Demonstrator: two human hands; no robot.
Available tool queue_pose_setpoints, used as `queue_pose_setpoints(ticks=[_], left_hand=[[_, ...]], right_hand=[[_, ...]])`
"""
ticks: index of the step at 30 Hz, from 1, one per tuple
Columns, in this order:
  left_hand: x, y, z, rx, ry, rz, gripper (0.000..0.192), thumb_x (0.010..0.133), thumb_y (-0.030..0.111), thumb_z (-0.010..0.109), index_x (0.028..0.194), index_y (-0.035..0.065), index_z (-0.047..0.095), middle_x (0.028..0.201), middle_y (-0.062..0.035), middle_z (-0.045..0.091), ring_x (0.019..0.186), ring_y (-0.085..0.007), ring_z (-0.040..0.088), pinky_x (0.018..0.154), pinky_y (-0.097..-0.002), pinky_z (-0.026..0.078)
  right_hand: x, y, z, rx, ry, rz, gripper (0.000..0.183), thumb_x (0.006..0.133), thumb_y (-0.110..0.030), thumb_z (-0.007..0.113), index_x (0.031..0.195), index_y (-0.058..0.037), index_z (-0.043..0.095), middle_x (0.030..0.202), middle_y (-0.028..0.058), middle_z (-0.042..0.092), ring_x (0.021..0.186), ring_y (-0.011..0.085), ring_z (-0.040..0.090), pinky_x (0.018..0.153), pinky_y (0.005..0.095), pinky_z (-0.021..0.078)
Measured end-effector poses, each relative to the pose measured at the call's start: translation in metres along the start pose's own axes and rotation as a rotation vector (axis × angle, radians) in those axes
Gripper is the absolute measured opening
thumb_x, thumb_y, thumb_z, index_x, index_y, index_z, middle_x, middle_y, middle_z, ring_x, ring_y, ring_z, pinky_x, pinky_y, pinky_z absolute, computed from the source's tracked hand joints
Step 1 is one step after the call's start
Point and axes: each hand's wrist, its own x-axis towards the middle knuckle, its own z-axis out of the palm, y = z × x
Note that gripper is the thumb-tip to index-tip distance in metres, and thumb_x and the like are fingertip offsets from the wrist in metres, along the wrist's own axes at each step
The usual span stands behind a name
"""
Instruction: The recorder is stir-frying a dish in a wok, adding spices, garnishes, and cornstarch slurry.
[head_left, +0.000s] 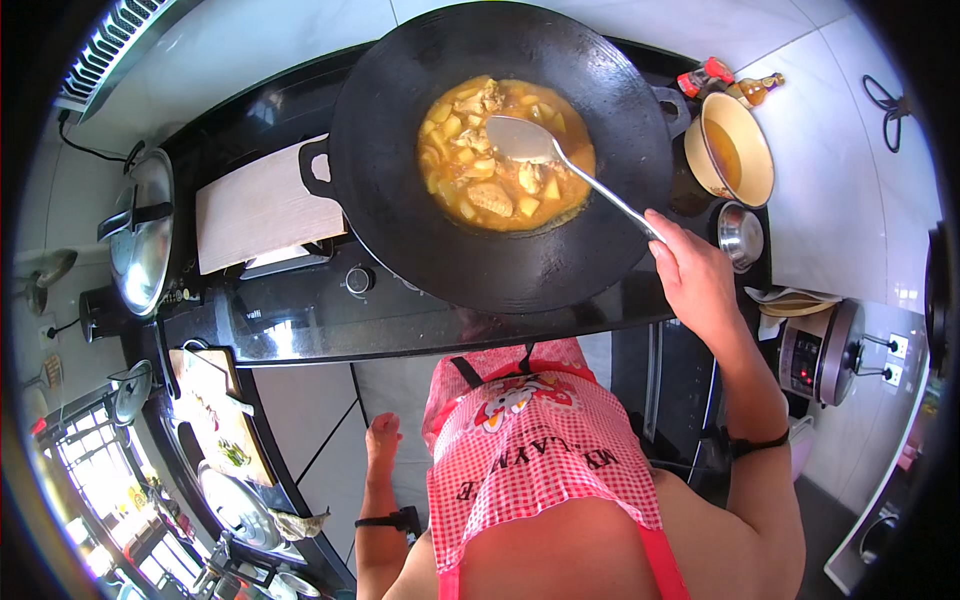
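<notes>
A large black wok (495, 270) sits on the stove, holding a stew (487, 196) of meat pieces and potato chunks in orange-brown liquid. My right hand (694, 274) is closed around the handle of a metal wok spatula (521, 139), beyond the wok's right rim. The spatula's blade rests over the stew, partly covering it. My left hand (384, 435) hangs in front of the counter, beside the red checked apron (525, 450); its fingers look curled, and no object shows in it.
Right of the wok stand an enamel bowl (763, 169) with brown liquid, a small metal bowl (741, 234) and seasoning bottles (754, 90). A pale board (266, 206) lies left of it, near a metal lid (142, 232). A cutting board (221, 412) holds chopped vegetables.
</notes>
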Motion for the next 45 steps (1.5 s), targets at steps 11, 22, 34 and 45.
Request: queue_pose_setpoints(ticks=[11,22,34,45], left_hand=[[-0.014,-0.004,-0.002,-0.001,0.041,-0.006,0.035,0.091,0.029,0.064,0.11,-0.0007,0.067,0.076,-0.0048,0.065,0.06,-0.0142,0.062,0.053,-0.0282,0.049],[-0.005,0.008,0.005,0.009,-0.022,-0.006,0.032,0.092,0.026,0.064,0.109,-0.0004,0.067,0.081,-0.005,0.065,0.062,-0.0139,0.061,0.058,-0.0289,0.051],[0.007,-0.01,0.002,0.034,0.009,0.016,0.035,0.093,0.032,0.064,0.115,0.0041,0.066,0.086,-0.0017,0.067,0.062,-0.0121,0.063,0.051,-0.028,0.047],[-0.003,0.005,0.004,0.003,0.053,-0.02,0.032,0.091,0.026,0.063,0.108,-0.0014,0.068,0.082,-0.0059,0.067,0.065,-0.0144,0.063,0.062,-0.0294,0.054]], right_hand=[[0.01,-0.019,-0.037,-0.034,0.018,-0.111,0.036,0.09,-0.007,0.066,0.125,-0.013,0.064,0.078,0.0116,0.061,0.064,0.0305,0.063,0.057,0.0406,0.0501],[-0.005,-0.028,-0.035,-0.147,-0.1,-0.184,0.047,0.083,-0.003,0.068,0.128,-0.0149,0.063,0.074,0.0084,0.053,0.059,0.0267,0.059,0.053,0.0373,0.0498],[0.006,-0.031,-0.026,-0.221,-0.125,-0.24,0.047,0.084,-0.005,0.067,0.129,-0.0145,0.061,0.075,0.0085,0.055,0.06,0.0268,0.062,0.053,0.0376,0.0512],[0.021,-0.027,-0.037,-0.155,0.019,-0.173,0.039,0.086,-0.006,0.067,0.124,-0.0149,0.066,0.075,0.0097,0.057,0.062,0.028,0.061,0.057,0.0388,0.0487]])
